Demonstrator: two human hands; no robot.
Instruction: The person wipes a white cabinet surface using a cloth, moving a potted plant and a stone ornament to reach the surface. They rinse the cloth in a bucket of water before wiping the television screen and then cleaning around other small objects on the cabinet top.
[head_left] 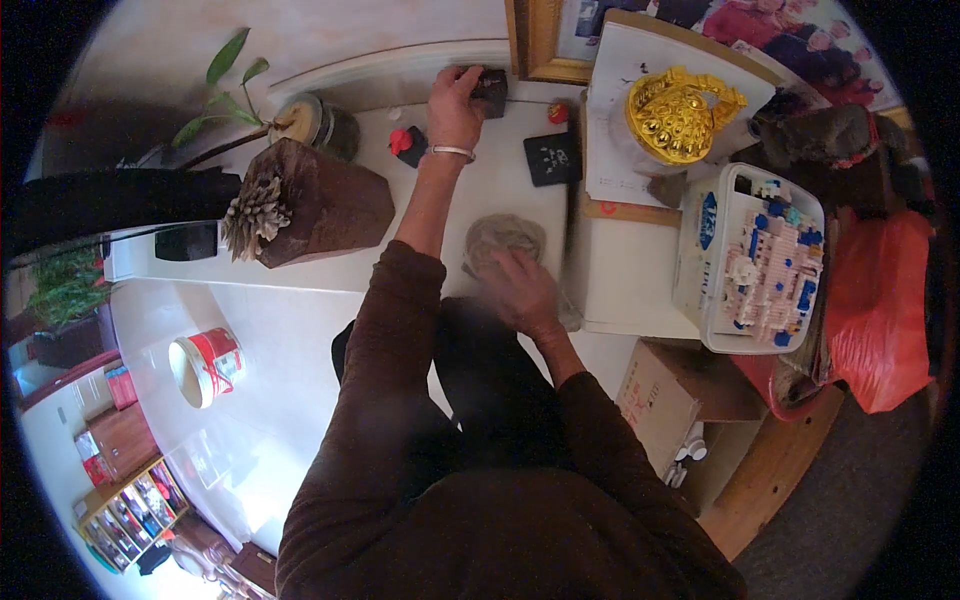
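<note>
My left hand [455, 108] reaches to the back of the white shelf top [425, 210], its fingers closed on a small dark box [490, 92] by the wall. Nearer to me, my right hand [522, 292] presses on a crumpled grey-beige cloth [505, 238] that lies on the same surface, fingers bent over it. Between the two hands, a flat black square case [552, 158] rests to the right. A small red and black object [405, 143] sits left of my left wrist, and a tiny red and gold ornament [557, 112] stands beyond the case.
A brown angular planter [340, 205] and a glass jar [340, 135] stand at left. Rightward are a gold ornament [680, 118], a tub of toy bricks [712, 330] and a red plastic bag [880, 310]. Below are a cardboard box [655, 400] and a bucket [205, 367].
</note>
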